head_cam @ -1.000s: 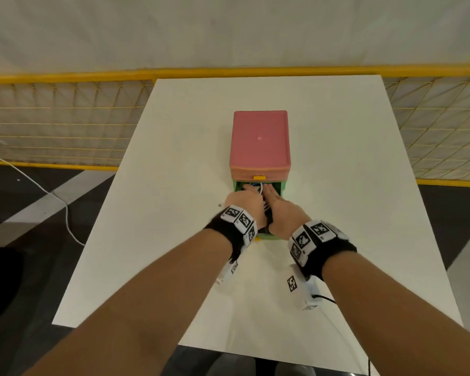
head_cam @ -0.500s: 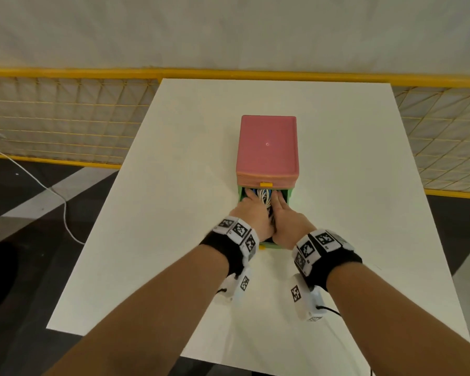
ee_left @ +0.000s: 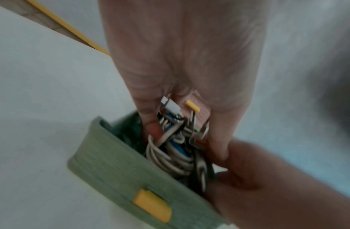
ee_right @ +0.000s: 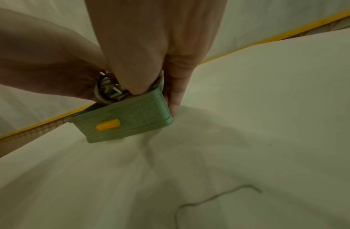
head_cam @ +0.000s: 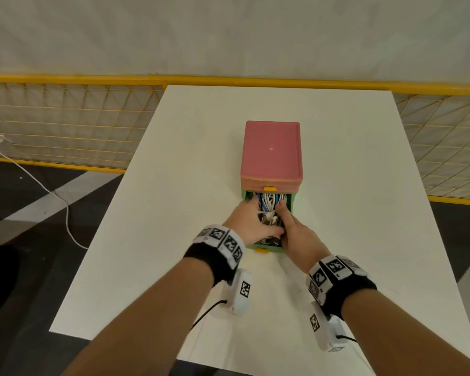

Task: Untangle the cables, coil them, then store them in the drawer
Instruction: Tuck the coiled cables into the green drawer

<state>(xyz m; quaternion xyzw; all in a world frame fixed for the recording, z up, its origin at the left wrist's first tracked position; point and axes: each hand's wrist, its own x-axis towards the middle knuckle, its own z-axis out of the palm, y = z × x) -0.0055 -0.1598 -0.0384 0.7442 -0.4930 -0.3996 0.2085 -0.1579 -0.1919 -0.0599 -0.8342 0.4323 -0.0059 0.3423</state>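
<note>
A small chest with a pink top (head_cam: 271, 153) stands mid-table, its green drawer (head_cam: 288, 203) pulled out toward me. Coiled white and blue cables (head_cam: 269, 199) fill the drawer. My left hand (head_cam: 248, 221) reaches into the drawer's left side, with straight fingers (ee_left: 150, 124) pushed down on either side of the cables (ee_left: 170, 155). My right hand (head_cam: 291, 229) is at the drawer's right side. One finger (ee_right: 140, 77) presses the cables inside, and another lies outside the wall. The drawer front (ee_right: 126, 120) carries a yellow handle (ee_right: 108, 124).
The white table (head_cam: 174, 185) has bare room on both sides of the chest and in front of it. A yellow mesh fence (head_cam: 65, 123) runs behind the table. A white cord (head_cam: 38, 185) trails over the dark floor at left.
My hands have drawn apart over the drawer, so the white and blue cables between them now show. The drawer stays pulled out.
</note>
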